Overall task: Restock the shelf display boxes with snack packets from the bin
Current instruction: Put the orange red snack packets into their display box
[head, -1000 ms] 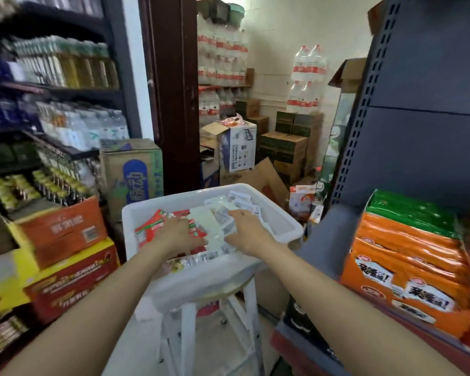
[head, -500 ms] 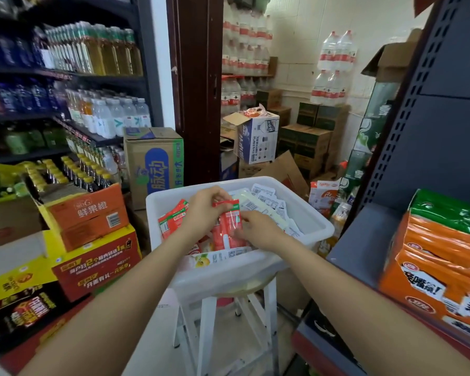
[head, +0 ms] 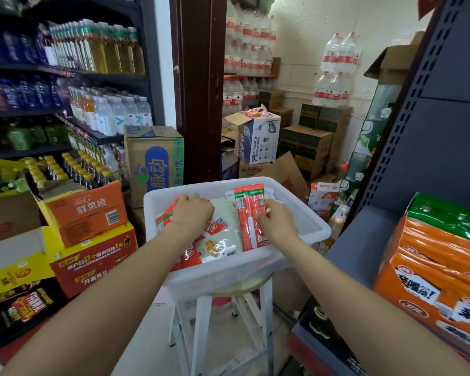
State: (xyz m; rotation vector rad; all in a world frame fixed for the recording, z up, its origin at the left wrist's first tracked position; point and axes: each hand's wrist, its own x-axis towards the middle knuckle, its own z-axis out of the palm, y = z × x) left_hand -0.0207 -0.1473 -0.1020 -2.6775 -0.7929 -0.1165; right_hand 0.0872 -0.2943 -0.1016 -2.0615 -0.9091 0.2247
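Observation:
A white plastic bin [head: 304, 221] sits on a white stool [head: 201, 321] in front of me, full of red and pale snack packets [head: 220, 245]. My right hand [head: 276, 222] holds a small stack of long red packets [head: 250, 210], lifted on edge above the pile. My left hand [head: 192, 213] is down in the bin's left side, fingers curled over red packets [head: 164, 218]; what it grips is hidden under the hand. An orange display box [head: 429, 280] with orange and green packets stands on the grey shelf at my right.
Drink shelves [head: 92, 63] and stacked cartons [head: 87, 213] line the left. A dark door post [head: 198, 85] and a storeroom with boxes and water bottles lie beyond the bin. The grey shelf [head: 364, 240] beside the display box is bare.
My right hand has raised a stack of red packets out of the pile. My left hand shifted left within the bin. The view moved closer to the bin.

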